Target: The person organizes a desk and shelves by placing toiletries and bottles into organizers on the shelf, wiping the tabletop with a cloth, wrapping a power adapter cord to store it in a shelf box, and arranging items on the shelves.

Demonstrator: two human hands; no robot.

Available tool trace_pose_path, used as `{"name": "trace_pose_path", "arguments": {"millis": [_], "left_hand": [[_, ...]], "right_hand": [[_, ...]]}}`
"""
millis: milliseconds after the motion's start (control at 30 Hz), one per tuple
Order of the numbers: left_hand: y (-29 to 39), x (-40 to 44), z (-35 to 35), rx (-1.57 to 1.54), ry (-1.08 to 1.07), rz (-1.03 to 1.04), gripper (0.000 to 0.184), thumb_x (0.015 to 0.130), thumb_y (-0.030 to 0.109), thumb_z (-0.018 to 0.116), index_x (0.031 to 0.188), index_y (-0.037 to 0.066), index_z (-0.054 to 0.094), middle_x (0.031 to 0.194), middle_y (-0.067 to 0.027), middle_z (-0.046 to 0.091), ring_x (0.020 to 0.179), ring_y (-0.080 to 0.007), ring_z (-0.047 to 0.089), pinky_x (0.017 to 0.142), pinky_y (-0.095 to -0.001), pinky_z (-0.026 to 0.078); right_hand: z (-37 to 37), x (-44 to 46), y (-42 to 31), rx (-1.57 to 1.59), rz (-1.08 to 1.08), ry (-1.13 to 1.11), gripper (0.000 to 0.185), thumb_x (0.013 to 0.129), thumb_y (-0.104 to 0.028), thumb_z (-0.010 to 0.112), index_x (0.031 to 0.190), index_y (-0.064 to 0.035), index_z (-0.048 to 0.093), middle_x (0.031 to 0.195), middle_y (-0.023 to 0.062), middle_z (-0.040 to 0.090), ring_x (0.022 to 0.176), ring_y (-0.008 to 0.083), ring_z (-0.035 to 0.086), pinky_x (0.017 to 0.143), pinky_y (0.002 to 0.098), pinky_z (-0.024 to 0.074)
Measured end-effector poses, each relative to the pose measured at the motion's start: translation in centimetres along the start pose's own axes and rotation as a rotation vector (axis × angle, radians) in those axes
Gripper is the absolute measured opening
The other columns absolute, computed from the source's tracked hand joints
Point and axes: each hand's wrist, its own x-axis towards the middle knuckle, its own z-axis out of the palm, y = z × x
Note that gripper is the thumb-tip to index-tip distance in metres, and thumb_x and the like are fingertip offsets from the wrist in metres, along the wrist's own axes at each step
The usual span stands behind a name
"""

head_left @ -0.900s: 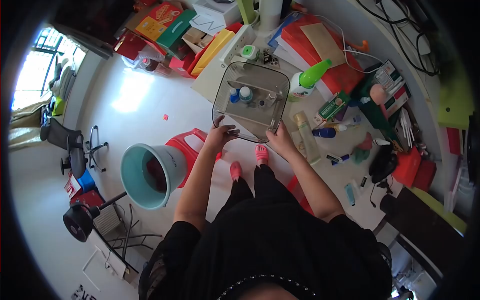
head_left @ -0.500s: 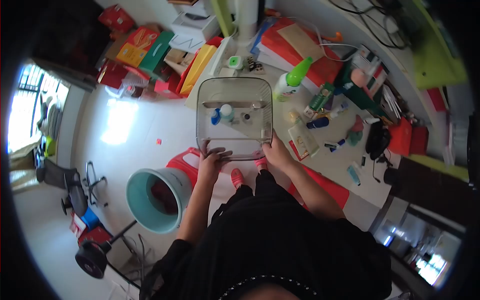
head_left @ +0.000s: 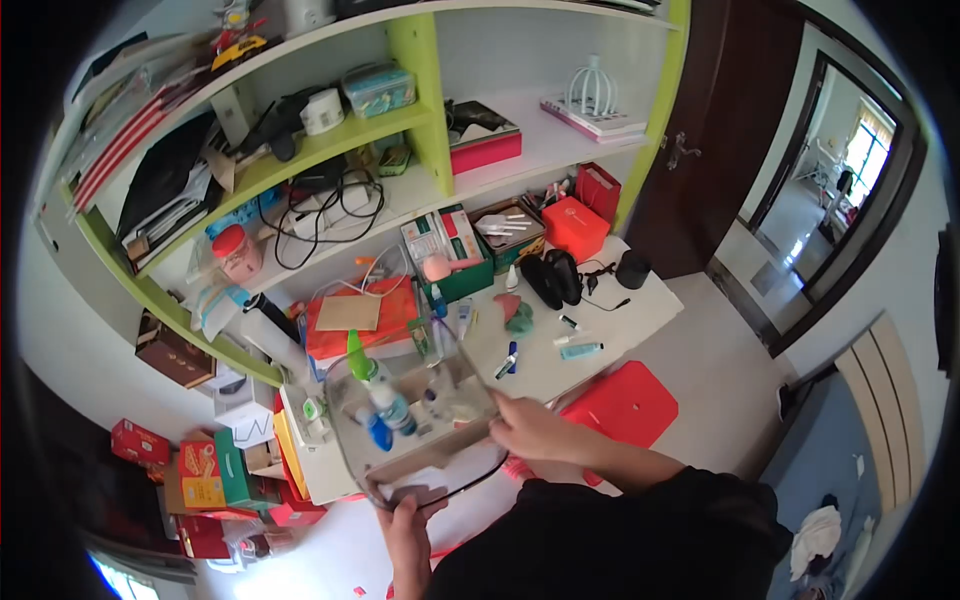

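A see-through plastic storage bin point(head_left: 385, 467) is held tilted in front of me, over the near edge of the desk. My left hand point(head_left: 405, 530) grips its near lower rim, and my right hand point(head_left: 525, 428) is closed on its right rim. Inside, a small blue bottle point(head_left: 378, 433) and a bottle with a pale teal body point(head_left: 394, 410) show on the left side. Other small items toward the right are blurred, and I cannot tell which lie in the bin and which are seen through it. A bottle with a green top point(head_left: 361, 356) stands just behind the bin.
The white desk point(head_left: 640, 310) holds a black case point(head_left: 548, 278), a light-blue tube point(head_left: 581, 351) and a green box point(head_left: 465, 280). Above it rises a shelf unit with green edges point(head_left: 425, 95). A red stool point(head_left: 625, 405) stands at the desk's front; boxes point(head_left: 205, 475) are piled left.
My view has swung up and right, bringing the shelves and door into sight. The bin, still in both hands, has turned and tilted and sits lower left in view. The teal bucket is out of view.
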Motion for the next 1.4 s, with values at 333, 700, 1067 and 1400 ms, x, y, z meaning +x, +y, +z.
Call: {"name": "trace_pose_path", "arguments": {"millis": [333,700,1067,1400], "left_hand": [[-0.9,9.1,17.9,0.058,-0.486,-0.167,0.065,0.088,0.016,0.051,0.141,0.016,0.014,0.099,-0.0181,0.058,0.088,-0.0316,0.064,0.073,-0.0467,0.055],[-3.5,21.6,40.1,-0.076,-0.672,-0.118,0.051,0.092,0.017,0.051,0.133,0.014,0.021,0.120,-0.0122,0.048,0.095,-0.0267,0.061,0.073,-0.0377,0.056],[-4.8,29.1,46.8,-0.108,-0.542,-0.002,0.064,0.090,0.014,0.054,0.138,0.012,0.011,0.120,-0.0140,0.046,0.092,-0.0258,0.062,0.070,-0.0349,0.057],[-5.6,30.7,47.9,0.009,-0.454,0.031,0.061,0.091,0.020,0.054,0.137,0.013,0.016,0.126,-0.0127,0.043,0.099,-0.0266,0.058,0.075,-0.0361,0.055]], "right_hand": [[-18.0,-2.3,4.1,-0.083,0.093,0.510,0.045,0.079,-0.016,0.051,0.118,0.0069,0.048,0.076,0.0291,0.059,0.071,0.0442,0.060,0.065,0.0473,0.0467],[-39.7,7.1,10.6,-0.061,-0.011,0.677,0.030,0.079,0.002,0.048,0.106,0.0043,0.060,0.079,0.0017,0.062,0.070,0.0065,0.055,0.063,0.0232,0.0447],[-46.5,17.7,17.5,0.074,-0.129,0.541,0.032,0.079,-0.002,0.048,0.109,0.0040,0.058,0.072,0.0021,0.056,0.063,0.0078,0.046,0.058,0.0258,0.0398],[-47.2,20.9,19.9,0.100,-0.223,0.456,0.045,0.077,-0.002,0.051,0.122,0.0018,0.055,0.070,-0.0034,0.051,0.063,0.0051,0.045,0.057,0.0220,0.0355]]}}
